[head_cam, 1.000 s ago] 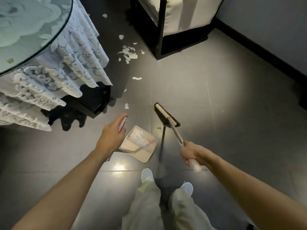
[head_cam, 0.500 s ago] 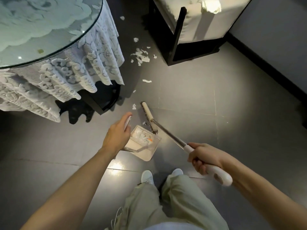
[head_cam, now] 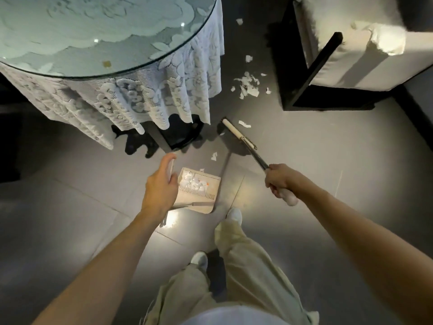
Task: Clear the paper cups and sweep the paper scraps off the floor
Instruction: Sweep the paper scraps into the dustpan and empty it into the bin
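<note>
Scraps of torn white paper (head_cam: 248, 84) lie in a loose cluster on the dark tiled floor (head_cam: 316, 165), in the gap between the lace cloth and the black-framed seat. We see stray pieces apart from the cluster: one (head_cam: 244, 123) just beside the broom head (head_cam: 239, 134), and another (head_cam: 214, 156) between the broom head and the dustpan (head_cam: 212, 185). A heap of white scraps (head_cam: 192, 184) already sits inside the beige dustpan, which rests on the floor with its open edge facing away from the person's feet.

The left hand (head_cam: 161, 186) grasps the dustpan's upright white handle (head_cam: 171, 164), fingers curled round it. The right hand (head_cam: 280, 179) is clenched on the broom shaft (head_cam: 259, 158) where dark rod meets pale grip, and the end of the grip pokes out below the fist. The broom head slants low over the floor; we cannot tell whether its bristles touch.

To the left stands a round glass-topped surface (head_cam: 93, 31) with a small yellowish square (head_cam: 107, 64) on it. The lace cloth (head_cam: 164, 102) hangs from its rim, over a dark base. The seat (head_cam: 351, 66) with its pale cushion fills the upper right. Pale trousers (head_cam: 246, 266) and white shoes show below, with one shoe (head_cam: 234, 214) near the dustpan's near corner.
</note>
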The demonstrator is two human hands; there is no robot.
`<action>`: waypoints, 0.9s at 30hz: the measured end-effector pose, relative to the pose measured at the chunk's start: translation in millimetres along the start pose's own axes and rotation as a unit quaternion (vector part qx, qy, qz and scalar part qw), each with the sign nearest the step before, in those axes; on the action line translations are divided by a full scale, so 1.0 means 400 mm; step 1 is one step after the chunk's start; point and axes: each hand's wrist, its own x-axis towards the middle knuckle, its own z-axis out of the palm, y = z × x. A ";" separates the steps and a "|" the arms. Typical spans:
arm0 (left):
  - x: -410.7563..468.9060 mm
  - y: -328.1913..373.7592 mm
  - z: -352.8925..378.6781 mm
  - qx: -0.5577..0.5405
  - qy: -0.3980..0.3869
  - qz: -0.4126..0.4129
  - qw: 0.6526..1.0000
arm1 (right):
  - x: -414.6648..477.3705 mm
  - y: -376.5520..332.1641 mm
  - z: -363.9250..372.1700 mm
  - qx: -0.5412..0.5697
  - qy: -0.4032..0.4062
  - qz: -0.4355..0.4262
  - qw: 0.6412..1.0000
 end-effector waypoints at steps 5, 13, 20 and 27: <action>-0.002 0.009 -0.024 0.017 0.028 -0.053 0.998 | 0.163 -0.088 -0.095 -0.153 -0.026 -0.029 0.988; 0.055 0.010 -0.030 0.035 0.006 -0.053 0.998 | 0.163 -0.114 -0.090 -0.334 -0.119 -0.060 0.933; 0.097 0.035 -0.017 0.025 0.014 -0.024 0.999 | -0.005 -0.048 -0.041 -0.194 -0.224 0.015 0.955; 0.111 0.045 -0.017 0.005 0.010 0.002 1.000 | -0.093 -0.047 -0.105 -0.020 -0.188 0.072 0.979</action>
